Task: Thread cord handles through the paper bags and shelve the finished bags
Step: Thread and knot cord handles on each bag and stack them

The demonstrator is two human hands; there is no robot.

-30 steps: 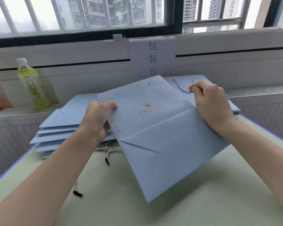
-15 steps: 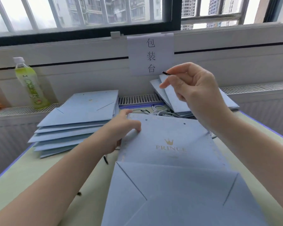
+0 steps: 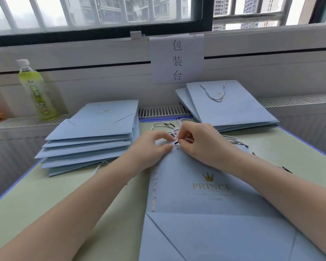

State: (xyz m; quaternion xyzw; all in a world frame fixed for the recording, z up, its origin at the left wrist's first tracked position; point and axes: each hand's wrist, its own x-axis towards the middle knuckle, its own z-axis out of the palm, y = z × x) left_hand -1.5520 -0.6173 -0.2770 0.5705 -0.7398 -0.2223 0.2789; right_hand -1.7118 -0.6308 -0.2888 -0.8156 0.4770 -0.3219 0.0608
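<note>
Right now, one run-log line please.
step: threading | right hand: pinches cord tip at hole | left hand: holds bag

Matt blue paper bag [image 3: 205, 204] with glossy gold print; twisted cord [image 3: 174, 131]; clear plastic bottle [image 3: 37, 91].

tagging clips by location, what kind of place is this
Most likely a packing bench set by a window in a small workshop, not a shop floor. The paper sign on the wall reads "packing table", stacks of flat blue bags sit on the table, and loose cords lie ready.
</note>
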